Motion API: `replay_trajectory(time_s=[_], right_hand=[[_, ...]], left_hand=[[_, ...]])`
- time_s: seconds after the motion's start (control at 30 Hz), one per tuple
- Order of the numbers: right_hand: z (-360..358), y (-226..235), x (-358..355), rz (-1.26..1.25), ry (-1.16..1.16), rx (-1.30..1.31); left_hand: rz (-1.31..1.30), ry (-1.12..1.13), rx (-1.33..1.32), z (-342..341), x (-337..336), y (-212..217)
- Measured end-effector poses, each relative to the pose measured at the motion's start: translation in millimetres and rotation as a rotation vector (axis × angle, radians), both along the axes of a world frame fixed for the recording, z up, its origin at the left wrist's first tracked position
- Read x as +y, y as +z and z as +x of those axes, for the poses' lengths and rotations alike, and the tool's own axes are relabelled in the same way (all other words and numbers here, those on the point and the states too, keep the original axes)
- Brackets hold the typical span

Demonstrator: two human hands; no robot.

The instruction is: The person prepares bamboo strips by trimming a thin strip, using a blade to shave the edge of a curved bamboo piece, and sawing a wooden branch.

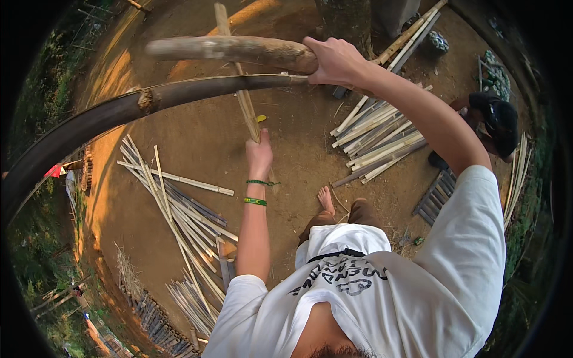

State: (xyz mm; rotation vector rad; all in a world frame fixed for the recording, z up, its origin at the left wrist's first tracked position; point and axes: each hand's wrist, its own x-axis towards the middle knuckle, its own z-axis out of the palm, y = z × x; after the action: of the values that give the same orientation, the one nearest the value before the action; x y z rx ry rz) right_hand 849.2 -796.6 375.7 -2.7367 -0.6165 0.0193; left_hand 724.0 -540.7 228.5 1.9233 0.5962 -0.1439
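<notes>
My right hand (pixel 338 62) is closed around one end of a thick, rough wooden stick (pixel 262 52), held out to the left; its far end is blurred. Below the stick, a long dark bamboo pole (pixel 89 121) curves in from the left, pale along its upper edge. Its narrow tip comes close to my right hand; I cannot tell whether they touch. My left hand (pixel 259 156) grips the lower end of a flat pale bamboo slat (pixel 247 113). That slat points away from me, passing behind both the pole and the stick.
Split bamboo strips lie in piles on the dirt at left (pixel 179 218) and right (pixel 382 137). A tree trunk (pixel 346 24) stands ahead. Another person (pixel 498 122) bends down at the far right, near a stack of dark short pieces (pixel 436 196). My bare foot (pixel 326 200) is below.
</notes>
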Motion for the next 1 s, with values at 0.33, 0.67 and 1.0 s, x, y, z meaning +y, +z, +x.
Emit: replay_trajectory(time_s=[0.33,0.67,1.0], right_hand=[[22,135,22,0.531,0.226,-0.403],[69,-123,-79,-0.041,-0.025,0.206],[64,70,-35,0.619,0.399,-0.297]], left_hand=[[-0.238,0.006,-0.007,27,-19,-52],[-0.227,-0.029,0.227,7,-53,-60],[-0.379,0.213,0.147,4,-117,-99]])
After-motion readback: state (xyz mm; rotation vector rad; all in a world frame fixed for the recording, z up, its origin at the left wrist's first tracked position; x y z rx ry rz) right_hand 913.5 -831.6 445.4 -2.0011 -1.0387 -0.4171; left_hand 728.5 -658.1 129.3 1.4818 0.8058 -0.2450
